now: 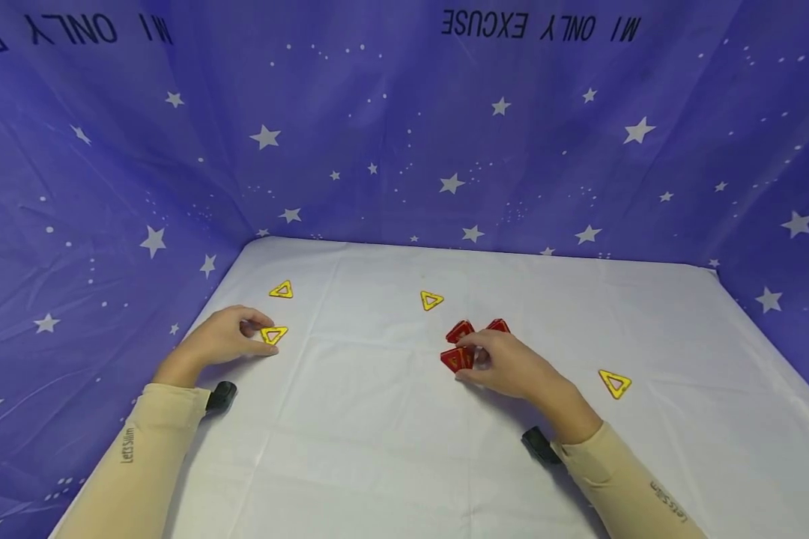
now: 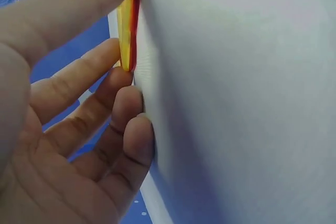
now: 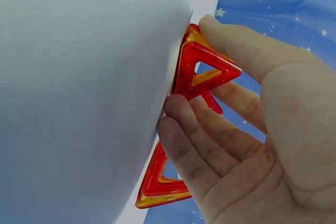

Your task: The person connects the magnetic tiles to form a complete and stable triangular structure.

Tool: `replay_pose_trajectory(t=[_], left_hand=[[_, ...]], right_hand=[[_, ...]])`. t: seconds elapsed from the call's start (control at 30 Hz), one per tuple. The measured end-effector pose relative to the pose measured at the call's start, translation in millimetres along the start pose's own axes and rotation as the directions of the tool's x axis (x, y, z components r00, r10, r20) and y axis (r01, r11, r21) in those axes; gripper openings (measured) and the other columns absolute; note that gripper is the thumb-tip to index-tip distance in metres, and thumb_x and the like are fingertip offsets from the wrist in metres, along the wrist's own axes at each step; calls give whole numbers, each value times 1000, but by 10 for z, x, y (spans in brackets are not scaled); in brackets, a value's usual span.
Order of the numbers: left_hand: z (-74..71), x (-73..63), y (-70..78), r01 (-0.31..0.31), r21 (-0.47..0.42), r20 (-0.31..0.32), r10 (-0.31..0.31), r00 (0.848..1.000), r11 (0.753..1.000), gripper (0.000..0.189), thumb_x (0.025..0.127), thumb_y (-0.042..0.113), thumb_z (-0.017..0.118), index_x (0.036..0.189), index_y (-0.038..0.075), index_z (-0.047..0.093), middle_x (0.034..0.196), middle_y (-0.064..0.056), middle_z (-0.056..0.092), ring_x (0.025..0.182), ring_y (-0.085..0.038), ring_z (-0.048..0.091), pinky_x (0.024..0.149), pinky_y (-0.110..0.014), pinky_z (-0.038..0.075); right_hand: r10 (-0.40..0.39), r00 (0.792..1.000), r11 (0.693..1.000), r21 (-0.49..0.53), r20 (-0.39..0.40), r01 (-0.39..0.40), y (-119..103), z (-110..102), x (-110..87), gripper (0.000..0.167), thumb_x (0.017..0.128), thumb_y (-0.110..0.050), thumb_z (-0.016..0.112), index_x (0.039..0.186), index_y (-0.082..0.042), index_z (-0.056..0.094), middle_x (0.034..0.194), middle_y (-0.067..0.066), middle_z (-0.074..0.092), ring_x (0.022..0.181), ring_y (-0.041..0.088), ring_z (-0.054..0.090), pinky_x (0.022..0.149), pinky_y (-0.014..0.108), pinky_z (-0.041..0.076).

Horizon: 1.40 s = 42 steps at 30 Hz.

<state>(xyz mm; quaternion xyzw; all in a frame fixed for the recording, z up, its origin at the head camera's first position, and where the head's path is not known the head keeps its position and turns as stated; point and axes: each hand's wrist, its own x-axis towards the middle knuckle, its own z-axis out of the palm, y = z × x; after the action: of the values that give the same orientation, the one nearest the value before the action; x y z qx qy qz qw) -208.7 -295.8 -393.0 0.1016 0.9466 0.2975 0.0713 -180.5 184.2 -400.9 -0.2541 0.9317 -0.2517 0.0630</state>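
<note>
My left hand (image 1: 228,337) pinches a yellow triangular magnetic tile (image 1: 264,338) between thumb and fingers, low over the white cloth. Seen edge-on in the left wrist view, this tile (image 2: 127,30) shows yellow on one face and red along the other. With thumb and fingertips, my right hand (image 1: 512,367) holds a red triangular magnetic tile (image 3: 212,82) that stands tilted up from the table, with orange parts behind it. Close by, another red tile (image 1: 460,330) leans up, and a further red tile (image 1: 498,325) is partly hidden behind the hand.
Flat on the white table (image 1: 350,434) lie a yellow triangle (image 1: 282,294) at far left, one yellow triangle (image 1: 425,301) at centre back and one yellow triangle (image 1: 604,382) right of the right hand. A blue starry curtain (image 1: 391,135) encloses the back and sides.
</note>
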Motion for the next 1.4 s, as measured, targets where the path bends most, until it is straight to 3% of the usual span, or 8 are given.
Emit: replay_pose_trajectory(t=[0.3,0.43,0.53,0.63,0.77,0.93,1.2,1.4], left_hand=[[35,27,51,-17,12,-6,17,1000,1000,53,76,33,90,117,5,73,107,-8,67,98,-29,55,84,-44,43],[110,105,156,-83,-13,-1,83,997,996,51,76,31,90,119,10,73,110,-3,70,98,-25,58,84,-41,46],[204,194,349,-169,-23,32,170,985,985,50,78,26,90,122,10,73,115,-1,70,100,-23,60,84,-41,47],[326,278,616,-259,-11,73,259,963,966,47,79,24,89,121,11,73,116,1,69,99,-22,60,83,-41,48],[530,369,937,-365,-23,151,364,919,931,44,79,25,88,119,13,74,116,7,68,100,-20,61,86,-41,49],[753,434,1237,-431,-65,234,434,870,900,44,77,26,90,117,15,75,115,10,68,101,-17,61,90,-38,49],[1045,464,1587,-542,-56,318,530,786,838,39,79,21,89,114,13,76,112,6,70,97,-15,63,87,-33,50],[1196,471,1760,-572,-62,365,552,750,818,40,79,22,89,116,14,76,111,8,70,94,-12,61,84,-27,49]], right_hand=[[-14,1000,1000,7,-5,14,23,-2,23,47,84,-24,85,125,-7,68,98,-2,62,80,12,54,69,29,48],[-21,1000,1000,-3,-13,21,38,1,37,44,84,-22,84,122,-6,69,95,-3,62,80,12,55,70,30,49],[-17,1000,1000,-7,-26,17,45,-5,43,43,84,-20,84,122,-6,69,93,-3,62,80,13,55,70,31,48],[-12,999,1000,-9,-34,12,54,-9,48,42,84,-19,83,121,-5,69,92,-2,62,80,14,55,69,31,48],[-9,999,1000,-12,-37,8,68,-7,48,41,85,-18,83,121,-5,69,91,-1,61,79,14,54,68,31,47],[7,999,1000,-18,-38,-7,57,-16,40,43,86,-18,82,124,-4,68,91,-1,60,79,15,53,69,32,47],[31,999,999,-37,-38,-32,37,-32,32,47,87,-20,81,128,-3,65,96,1,61,82,17,55,71,33,48],[36,998,998,-59,-44,-38,39,-26,30,50,87,-19,81,131,-2,63,97,2,61,81,17,54,72,33,48]])
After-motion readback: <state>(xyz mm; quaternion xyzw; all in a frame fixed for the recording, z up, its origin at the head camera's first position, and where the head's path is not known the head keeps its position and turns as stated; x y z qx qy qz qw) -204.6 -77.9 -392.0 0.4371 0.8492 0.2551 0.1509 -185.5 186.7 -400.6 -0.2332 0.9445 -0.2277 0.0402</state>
